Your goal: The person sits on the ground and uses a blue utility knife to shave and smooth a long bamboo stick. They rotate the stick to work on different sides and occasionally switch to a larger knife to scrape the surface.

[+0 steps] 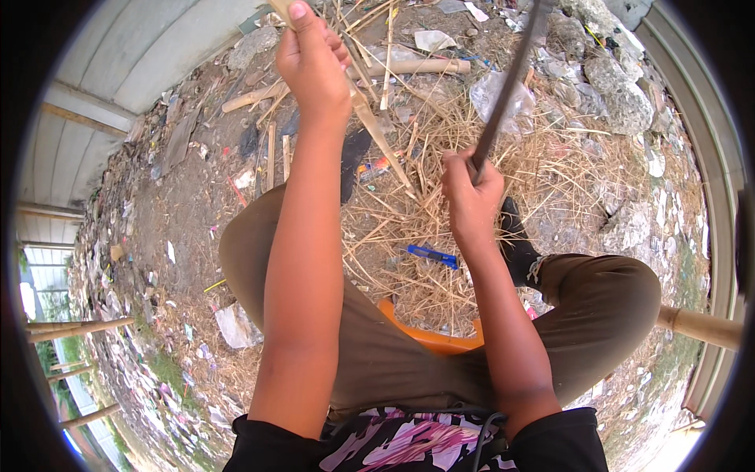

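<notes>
Raised at the upper middle, my left hand [314, 71] is closed round a split bamboo strip [376, 132], thumb along its top. The strip slants down to the right, its lower end over the shavings between my feet. My right hand [473, 197] grips a machete [510, 90] whose long dark blade points up and away. The machete's handle is mostly hidden in my fist. The blade stands apart from the strip, to its right. Below my right hand, a blue utility knife [432, 256] lies on pale bamboo shavings [417, 291].
I sit on an orange stool [440, 341], knees apart. Bamboo poles [417, 68] and split pieces lie beyond my feet. Concrete rubble [625, 98] is at the far right, with plastic litter around. A grey panel wall [134, 47] stands left; a bamboo pole [700, 326] juts in at right.
</notes>
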The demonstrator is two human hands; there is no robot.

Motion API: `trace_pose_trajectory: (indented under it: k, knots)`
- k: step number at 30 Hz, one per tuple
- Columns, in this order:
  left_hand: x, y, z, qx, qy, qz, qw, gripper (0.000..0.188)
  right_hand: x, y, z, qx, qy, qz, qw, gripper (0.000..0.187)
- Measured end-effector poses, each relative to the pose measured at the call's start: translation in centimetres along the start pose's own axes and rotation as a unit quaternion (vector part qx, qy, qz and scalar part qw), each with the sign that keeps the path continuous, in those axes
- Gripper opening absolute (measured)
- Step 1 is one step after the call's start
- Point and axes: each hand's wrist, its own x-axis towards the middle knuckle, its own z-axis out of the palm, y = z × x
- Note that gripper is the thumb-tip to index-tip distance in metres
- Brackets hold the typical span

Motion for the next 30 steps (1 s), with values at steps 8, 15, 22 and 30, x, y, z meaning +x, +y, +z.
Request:
trace_pose_trajectory:
  k: [8, 15, 22, 30]
  knots:
    - [0.0, 0.2, 0.4, -0.005, -0.001, -0.014, 1.0, 0.05, -8.6, 17.5, -6.6, -0.478, -0.108, 0.261, 0.831, 0.042]
    - [0.7, 1.3, -0.5, -0.02, 0.018, -0.039, 0.999, 0.049, -3.5, 13.1, -3.7, -0.126, -0.025, 0.462, 0.877, 0.031]
    - [2.0, 5.4, -1.2, -0.095, -0.06, -0.037, 0.993, 0.05, -1.8, 10.9, -1.3, -0.123, 0.039, 0.354, 0.926, 0.028]
    - [1.6, 6.4, -0.1, 0.017, -0.024, 0.033, 0.999, 0.026, -0.2, 4.1, 1.0, -0.125, -0.048, 0.154, 0.979, 0.037]
